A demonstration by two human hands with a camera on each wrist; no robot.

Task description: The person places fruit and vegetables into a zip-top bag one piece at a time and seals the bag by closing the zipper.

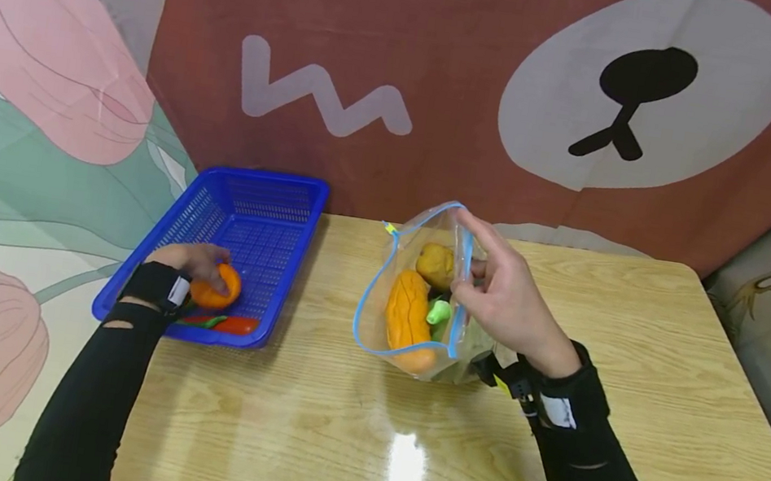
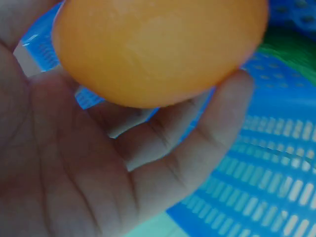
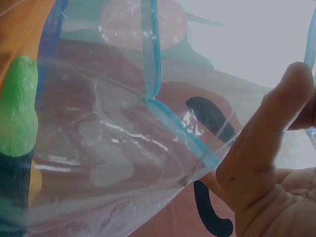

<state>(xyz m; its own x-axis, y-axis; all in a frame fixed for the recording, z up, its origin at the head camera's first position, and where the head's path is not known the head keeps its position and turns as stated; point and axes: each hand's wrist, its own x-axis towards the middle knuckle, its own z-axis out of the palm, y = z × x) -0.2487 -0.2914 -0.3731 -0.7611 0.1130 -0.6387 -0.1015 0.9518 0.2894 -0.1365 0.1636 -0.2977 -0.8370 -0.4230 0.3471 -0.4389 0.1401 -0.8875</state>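
Observation:
My left hand (image 1: 194,259) is inside a blue plastic basket (image 1: 309,238), its fingers curled round a smooth, round orange fruit (image 1: 216,291). In the left wrist view, the fingers cup the fruit (image 2: 158,49) from beneath. My right hand (image 1: 506,299) pinches the blue-edged rim of a clear zip bag (image 1: 363,303), whose mouth gapes open. Inside the bag stand a long, ridged orange vegetable (image 1: 407,309), a yellow-brown, potato-like piece (image 1: 435,264) and a dark vegetable with a bright green stem (image 1: 439,312). Part of the bag is hidden behind the right hand.
A red pepper (image 1: 237,325) with a green stalk lies at the basket's near side. Basket and bag both stand on a wooden table (image 1: 300,426), the bag to the right. A printed cloth (image 1: 367,164) hangs close behind the table's back edge.

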